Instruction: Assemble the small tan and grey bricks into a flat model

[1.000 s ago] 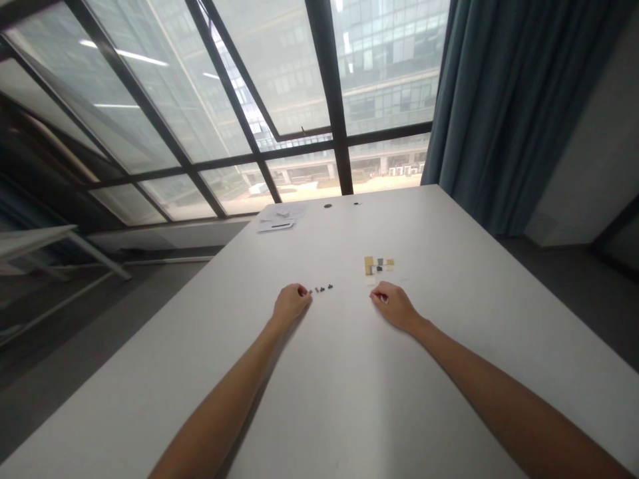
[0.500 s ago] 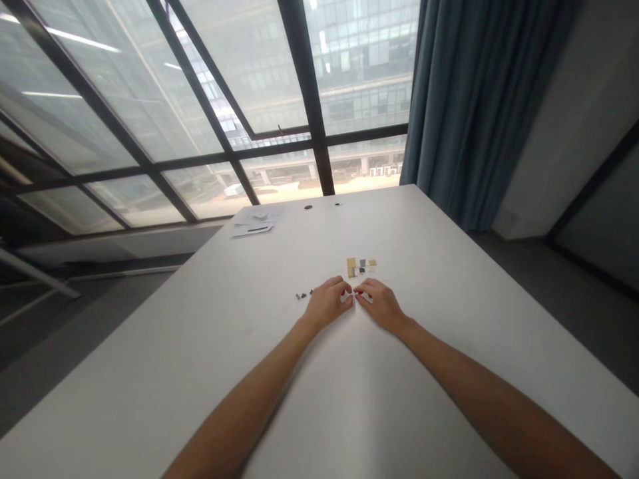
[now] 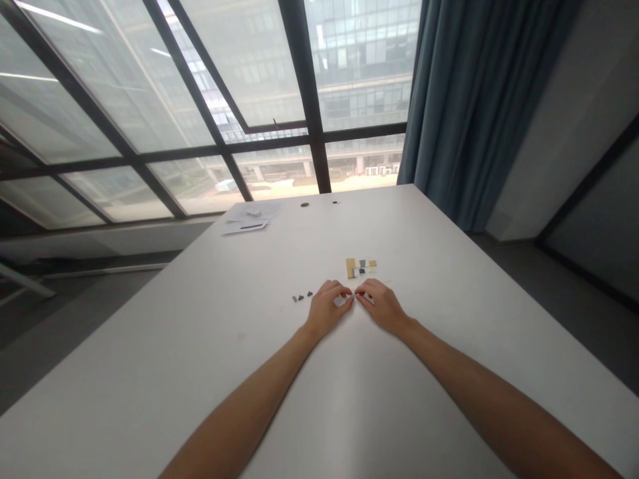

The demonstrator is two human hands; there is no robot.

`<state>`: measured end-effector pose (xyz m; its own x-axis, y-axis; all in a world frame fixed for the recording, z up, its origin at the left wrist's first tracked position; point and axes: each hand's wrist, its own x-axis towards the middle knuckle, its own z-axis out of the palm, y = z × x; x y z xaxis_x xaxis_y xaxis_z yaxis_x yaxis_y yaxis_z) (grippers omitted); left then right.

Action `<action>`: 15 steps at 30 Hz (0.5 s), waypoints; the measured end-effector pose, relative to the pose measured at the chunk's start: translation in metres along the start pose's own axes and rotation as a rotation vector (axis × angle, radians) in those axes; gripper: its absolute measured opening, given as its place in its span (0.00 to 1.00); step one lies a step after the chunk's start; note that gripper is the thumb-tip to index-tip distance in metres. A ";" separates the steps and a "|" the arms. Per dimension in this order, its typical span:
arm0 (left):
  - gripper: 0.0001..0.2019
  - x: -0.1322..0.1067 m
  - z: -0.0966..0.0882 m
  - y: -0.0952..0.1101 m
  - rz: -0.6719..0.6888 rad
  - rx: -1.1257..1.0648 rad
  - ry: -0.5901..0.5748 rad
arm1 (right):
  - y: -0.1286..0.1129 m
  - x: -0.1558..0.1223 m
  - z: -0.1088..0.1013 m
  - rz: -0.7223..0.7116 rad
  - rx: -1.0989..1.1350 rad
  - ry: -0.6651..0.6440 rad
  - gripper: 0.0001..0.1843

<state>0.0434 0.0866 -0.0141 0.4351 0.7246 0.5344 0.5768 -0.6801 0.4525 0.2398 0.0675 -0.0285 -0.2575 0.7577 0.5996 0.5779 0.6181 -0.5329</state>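
My left hand [image 3: 330,305] is closed in a pinch, its thumb and fingertips meeting at a tiny whitish piece [image 3: 354,295]. From the other side my right hand [image 3: 380,303] pinches at the same spot, so the fingertips of both hands nearly touch. The piece is too small to name. Just beyond the hands lies a group of small yellow, grey and black flat pieces [image 3: 351,264]. Left of my left hand sit several small dark parts [image 3: 301,297] in a loose row.
The white table [image 3: 200,359] runs away to the windows. At its far left corner lie sheets of paper [image 3: 252,218] with a dark strip on them. A dark round disc [image 3: 305,205] and a small dark item [image 3: 335,202] lie near the far edge. A blue curtain [image 3: 459,120] hangs at right.
My left hand has shifted and turned slightly, and more of the dark parts beside it show. Both hands stay pinched together at the same place. The view has tilted a little.
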 end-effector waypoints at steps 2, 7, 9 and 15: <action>0.03 0.000 0.001 -0.001 0.006 -0.013 0.010 | 0.000 0.000 0.000 -0.002 0.011 0.015 0.04; 0.04 -0.001 0.000 -0.001 0.025 -0.020 0.027 | -0.002 0.000 0.000 -0.012 0.034 0.030 0.04; 0.05 -0.001 0.000 -0.001 0.030 -0.015 0.034 | -0.002 0.001 0.000 -0.012 0.034 0.036 0.05; 0.06 0.000 0.002 -0.002 0.028 -0.004 0.046 | -0.002 0.001 0.000 0.001 0.027 0.053 0.04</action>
<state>0.0433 0.0880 -0.0164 0.4191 0.6993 0.5791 0.5616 -0.7008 0.4399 0.2381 0.0671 -0.0271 -0.2155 0.7467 0.6293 0.5566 0.6234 -0.5491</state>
